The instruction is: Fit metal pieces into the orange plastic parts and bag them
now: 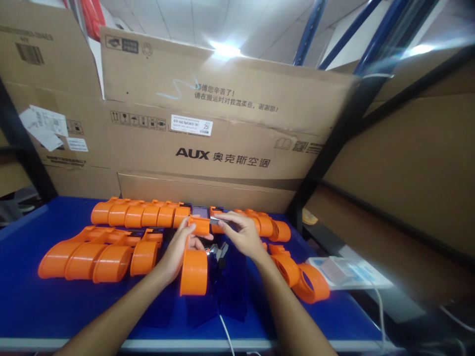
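Observation:
My left hand is closed around an orange plastic part with a wide ring hanging below the fingers. My right hand pinches a thin grey, metallic-looking strip, whose left end meets the upper end of the orange part; whether it goes inside cannot be made out. Under the hands lie a small metal and grey piece and dark blue translucent sheets. Behind the hands, a greyish rectangular piece is partly hidden.
Orange ringed parts stand in a back row, a front-left row and at right on the blue table. A white tray with a cable sits at the right edge. Cardboard and a dark frame post bound the back.

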A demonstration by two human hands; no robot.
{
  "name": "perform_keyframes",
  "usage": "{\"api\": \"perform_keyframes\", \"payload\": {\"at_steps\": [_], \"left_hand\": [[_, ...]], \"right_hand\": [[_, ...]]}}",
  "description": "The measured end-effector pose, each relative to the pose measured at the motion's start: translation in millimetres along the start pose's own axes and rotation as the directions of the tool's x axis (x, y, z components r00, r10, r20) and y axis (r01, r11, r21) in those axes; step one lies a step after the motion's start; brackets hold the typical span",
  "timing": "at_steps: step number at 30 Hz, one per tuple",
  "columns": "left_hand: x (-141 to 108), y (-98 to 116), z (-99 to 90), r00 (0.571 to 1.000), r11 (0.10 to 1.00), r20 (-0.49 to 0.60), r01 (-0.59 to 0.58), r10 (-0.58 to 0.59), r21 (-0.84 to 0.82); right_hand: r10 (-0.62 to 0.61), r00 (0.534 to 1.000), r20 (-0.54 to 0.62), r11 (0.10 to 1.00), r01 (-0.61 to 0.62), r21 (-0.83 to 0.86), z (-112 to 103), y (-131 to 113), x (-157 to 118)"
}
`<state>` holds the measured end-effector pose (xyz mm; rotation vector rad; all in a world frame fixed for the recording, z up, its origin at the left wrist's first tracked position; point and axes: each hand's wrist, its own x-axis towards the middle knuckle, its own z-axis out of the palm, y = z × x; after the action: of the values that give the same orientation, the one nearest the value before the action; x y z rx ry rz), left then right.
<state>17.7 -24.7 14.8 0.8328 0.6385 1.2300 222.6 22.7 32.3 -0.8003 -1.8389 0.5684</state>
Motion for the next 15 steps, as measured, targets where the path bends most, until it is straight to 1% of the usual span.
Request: {"api": "perform_keyframes", "payload": {"at_steps": [4, 9, 12, 15], "left_hand": [[0.9, -0.3, -0.4, 1.0, 1.0, -0.008, 0.013, -0.013, -0.005], [1.0, -0.8, -0.6, 1.0, 1.0, 0.007, 0.02, -0.02, -0.003], [0.6, -2.5, -0.3, 0.999, 1.0, 0.038, 0.015, -0.015, 0.011], [0.1, -4.6, -0.1, 0.998, 0.998, 0.068, -0.013, 0.009, 0.063]], "right_hand": [[0.031, 0.999, 0.023, 0.999, -0.032, 0.006, -1.0, 0.7, -1.5], [0.077, 0.996, 0.035, 0.997, -0.078, 0.021, 1.4, 0.5, -5.0], [0.092, 0.993, 0.072, 0.995, -0.094, 0.021, 5.4, -1.3, -6.2], [0.087, 0.993, 0.085, 0.996, -0.088, -0.001, 8.3, -3.7, -5.8]]}}
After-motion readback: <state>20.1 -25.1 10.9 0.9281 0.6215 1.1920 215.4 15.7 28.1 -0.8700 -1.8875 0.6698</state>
